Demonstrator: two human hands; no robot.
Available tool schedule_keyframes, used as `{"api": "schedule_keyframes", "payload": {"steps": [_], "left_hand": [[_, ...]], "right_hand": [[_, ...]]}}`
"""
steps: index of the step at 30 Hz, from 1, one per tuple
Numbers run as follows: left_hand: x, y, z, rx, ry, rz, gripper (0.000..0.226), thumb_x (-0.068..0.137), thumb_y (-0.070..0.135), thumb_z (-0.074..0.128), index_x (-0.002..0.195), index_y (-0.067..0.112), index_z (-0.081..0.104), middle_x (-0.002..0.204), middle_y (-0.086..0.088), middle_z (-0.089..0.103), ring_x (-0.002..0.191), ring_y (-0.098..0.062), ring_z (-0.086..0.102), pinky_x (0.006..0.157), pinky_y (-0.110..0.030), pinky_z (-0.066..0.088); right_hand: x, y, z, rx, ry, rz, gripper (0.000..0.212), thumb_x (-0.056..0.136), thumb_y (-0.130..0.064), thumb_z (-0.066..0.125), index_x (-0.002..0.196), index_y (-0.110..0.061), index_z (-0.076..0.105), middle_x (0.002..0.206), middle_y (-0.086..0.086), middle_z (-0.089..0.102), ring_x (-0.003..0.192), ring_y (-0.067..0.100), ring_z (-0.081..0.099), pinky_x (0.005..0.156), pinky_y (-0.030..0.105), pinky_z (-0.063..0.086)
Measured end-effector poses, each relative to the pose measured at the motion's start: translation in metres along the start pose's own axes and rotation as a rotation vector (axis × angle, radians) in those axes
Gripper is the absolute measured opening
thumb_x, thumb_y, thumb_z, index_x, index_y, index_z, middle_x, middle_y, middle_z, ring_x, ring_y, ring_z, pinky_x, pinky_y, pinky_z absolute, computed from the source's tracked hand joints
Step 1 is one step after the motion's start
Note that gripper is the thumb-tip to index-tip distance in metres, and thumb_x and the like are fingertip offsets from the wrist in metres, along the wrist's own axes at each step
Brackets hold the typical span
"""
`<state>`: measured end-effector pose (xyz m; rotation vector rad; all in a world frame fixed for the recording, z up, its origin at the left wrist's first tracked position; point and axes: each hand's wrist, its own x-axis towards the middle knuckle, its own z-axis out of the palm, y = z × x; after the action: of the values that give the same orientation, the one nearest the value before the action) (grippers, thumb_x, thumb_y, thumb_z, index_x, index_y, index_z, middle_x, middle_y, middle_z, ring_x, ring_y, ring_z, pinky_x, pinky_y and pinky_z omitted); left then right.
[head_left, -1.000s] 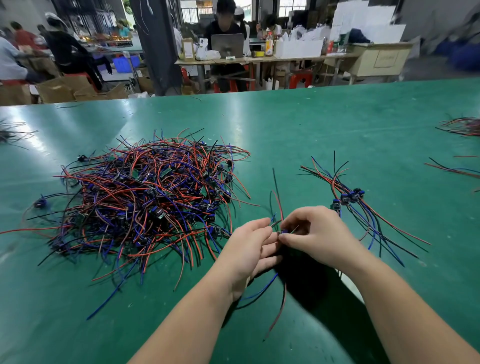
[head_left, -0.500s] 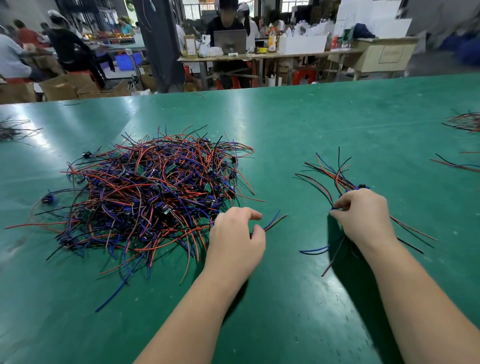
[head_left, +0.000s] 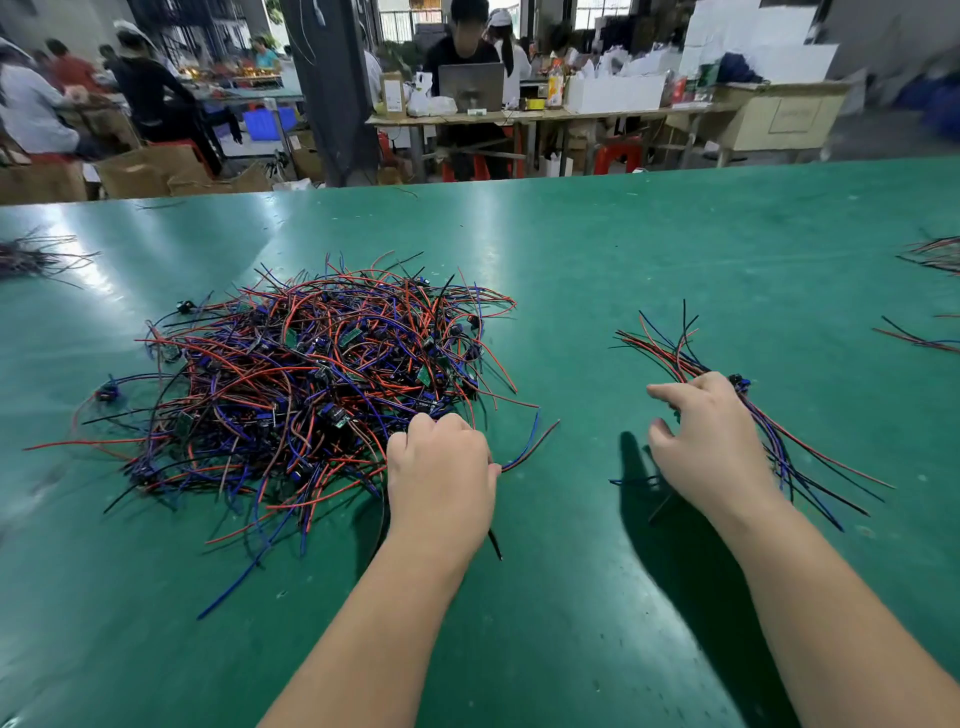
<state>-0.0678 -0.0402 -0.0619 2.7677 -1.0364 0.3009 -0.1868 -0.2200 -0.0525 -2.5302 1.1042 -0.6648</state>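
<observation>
Here, left hand (head_left: 441, 467) clamps a light, limp wire harness (head_left: 535, 443) at the pile (head_left: 311, 374); right hand (head_left: 711, 447) spread, holding nothing. Grip likely best where its strands join.

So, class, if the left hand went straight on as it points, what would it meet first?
Most likely the tangled wire pile: the left hand points up-table with its knuckles at the pile's near edge.

Glossy plastic-coated wires (head_left: 311, 384) lie on a smooth, slightly shiny green table (head_left: 623, 260).
</observation>
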Motion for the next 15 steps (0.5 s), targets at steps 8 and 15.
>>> {"api": "schedule_keyframes", "payload": {"steps": [8,15], "left_hand": [[0.005,-0.009,0.0,-0.235,-0.167,0.135,0.029,0.087,0.043,0.063,0.112,0.028,0.06,0.115,0.005,0.052,0.112,-0.019,0.044,0.094,-0.033,0.037],[-0.002,0.002,0.001,-0.098,-0.038,0.164,0.004,0.096,0.032,0.05,0.097,0.032,0.053,0.103,0.009,0.055,0.105,-0.019,0.045,0.082,-0.034,0.021]], "right_hand": [[-0.011,-0.018,0.006,0.26,0.025,-0.174,0.02,0.082,-0.003,0.062,0.093,-0.015,0.074,0.083,-0.004,0.057,0.06,-0.006,0.041,0.063,0.014,0.026],[-0.013,-0.018,0.008,0.28,0.016,-0.141,0.019,0.082,-0.005,0.061,0.088,-0.018,0.073,0.082,-0.008,0.059,0.061,-0.004,0.044,0.063,0.014,0.028]]}}
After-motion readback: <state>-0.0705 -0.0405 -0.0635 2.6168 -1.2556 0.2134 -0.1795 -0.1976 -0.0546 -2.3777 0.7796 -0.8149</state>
